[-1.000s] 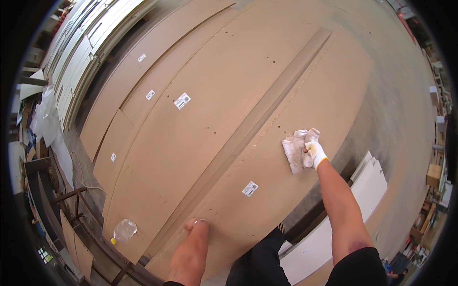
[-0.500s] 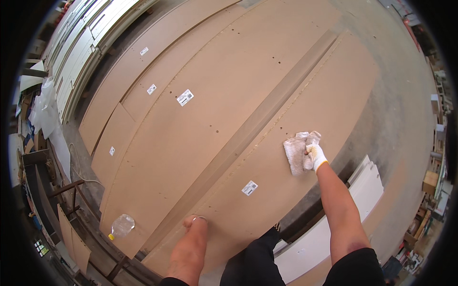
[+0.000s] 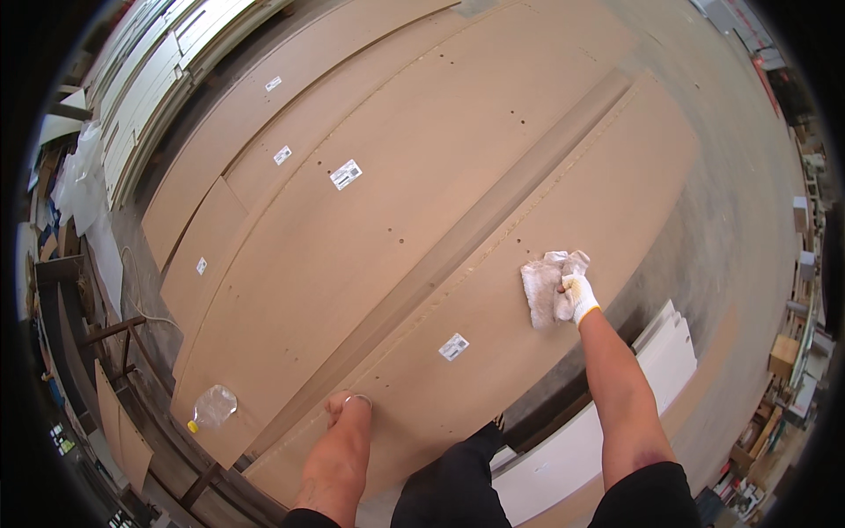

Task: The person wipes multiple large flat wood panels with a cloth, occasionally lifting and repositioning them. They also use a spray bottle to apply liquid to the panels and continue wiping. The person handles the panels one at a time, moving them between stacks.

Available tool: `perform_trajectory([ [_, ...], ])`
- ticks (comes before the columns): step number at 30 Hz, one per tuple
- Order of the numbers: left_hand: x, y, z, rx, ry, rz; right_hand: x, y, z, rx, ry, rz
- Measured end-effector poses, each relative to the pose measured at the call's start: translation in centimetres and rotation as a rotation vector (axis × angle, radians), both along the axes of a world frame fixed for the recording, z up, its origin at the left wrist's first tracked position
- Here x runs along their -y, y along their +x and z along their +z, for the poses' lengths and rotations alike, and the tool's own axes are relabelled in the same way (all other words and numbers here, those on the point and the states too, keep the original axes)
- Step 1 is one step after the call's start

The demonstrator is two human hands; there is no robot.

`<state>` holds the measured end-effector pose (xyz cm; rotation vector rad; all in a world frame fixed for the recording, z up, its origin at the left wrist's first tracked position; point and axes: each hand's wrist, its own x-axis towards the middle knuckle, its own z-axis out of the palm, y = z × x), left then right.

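Observation:
My right hand [image 3: 576, 299], in a white knit glove with a yellow cuff, grips a fluffy, stained white cloth [image 3: 540, 290]. The cloth lies against the near brown panel [image 3: 475, 290], towards its right side. My bare left hand [image 3: 339, 407], with a thin bracelet at the wrist, is closed at the long rough edge of that panel, its fingertips partly hidden. A printed white label [image 3: 454, 347] and a few small holes mark the panel's face between my hands. Beyond a long gap lies a second wide brown panel [image 3: 378, 273] with its own label [image 3: 346, 174].
On the far panel's lower left corner lies a clear plastic bottle [image 3: 216, 407] with a yellow cap. More brown panels [image 3: 255, 141] lie beyond. White boards [image 3: 607, 431] rest low at my right; stacked white boards [image 3: 150, 97] stand far left. Metal framing [image 3: 132, 343] is at the left.
My view has shifted slightly, so the panels and bottle sit a little differently. My right hand with the cloth is slightly lower in the picture; my left hand stays at the panel edge.

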<state>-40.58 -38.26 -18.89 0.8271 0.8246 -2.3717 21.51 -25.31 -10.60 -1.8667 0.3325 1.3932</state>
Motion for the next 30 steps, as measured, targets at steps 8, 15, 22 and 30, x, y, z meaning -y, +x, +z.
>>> perform_trajectory([
  [8, -0.3, 0.5, 2.9, 0.078, 0.197, 0.133, 0.3, 0.8, -0.6, -0.002, -0.019, 0.02],
  [15, 0.7, 0.9, 2.3, 0.081, 0.32, 0.177, 0.4, 1.0, 0.3, -0.132, 0.016, -0.015],
  [22, 1.3, 0.6, 2.1, 0.075, 0.329, 0.176, 0.5, 1.7, 0.1, -0.112, -0.032, 0.072],
  [30, 1.7, -0.6, -0.2, 0.053, 0.286, 0.112, 0.0, 0.1, 1.6, -0.086, 0.07, 0.07],
])
